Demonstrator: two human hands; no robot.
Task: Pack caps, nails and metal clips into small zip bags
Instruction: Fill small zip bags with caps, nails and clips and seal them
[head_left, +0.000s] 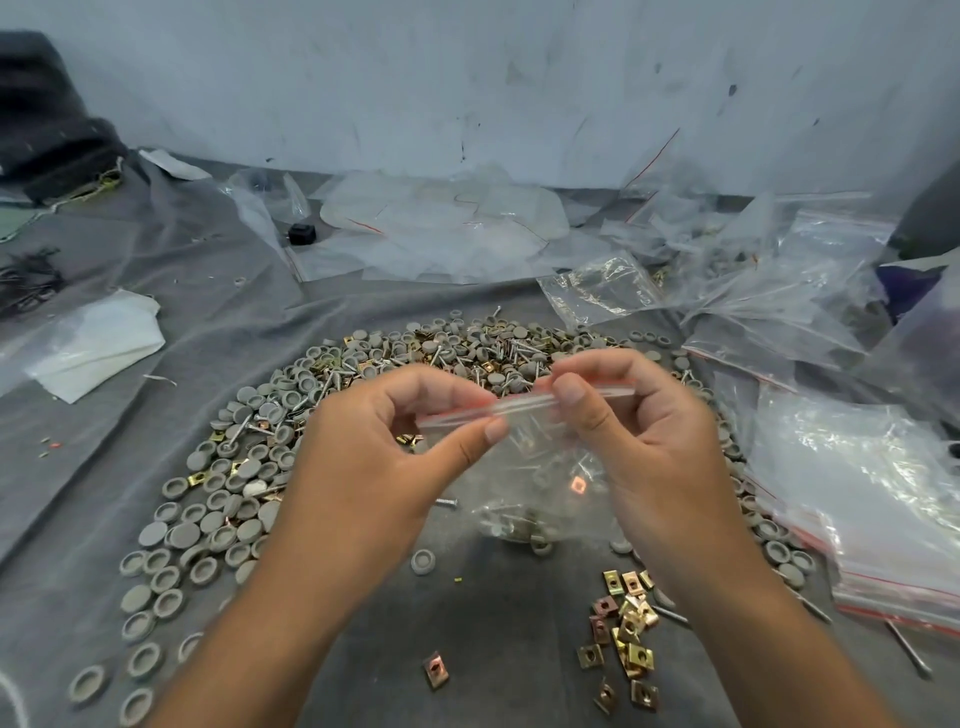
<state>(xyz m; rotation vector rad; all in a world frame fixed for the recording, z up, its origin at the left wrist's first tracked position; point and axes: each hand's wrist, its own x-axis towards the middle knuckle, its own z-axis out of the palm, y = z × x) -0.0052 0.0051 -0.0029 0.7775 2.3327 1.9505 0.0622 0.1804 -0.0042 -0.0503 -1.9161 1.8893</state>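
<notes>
While my left hand (379, 441) and right hand (644, 436) each pinch the seal strip of one small zip bag (535, 467), it hangs between them above the grey cloth (208, 322). Caps (218, 509) lie heaped, too many to count; about a dozen metal clips (626, 623) sit near my right wrist, one single clip (435, 669) apart.

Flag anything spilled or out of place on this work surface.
One metal clip lies alone on the grey cloth, apart from the small clip cluster. A lone screw sits beside the held bag.
</notes>
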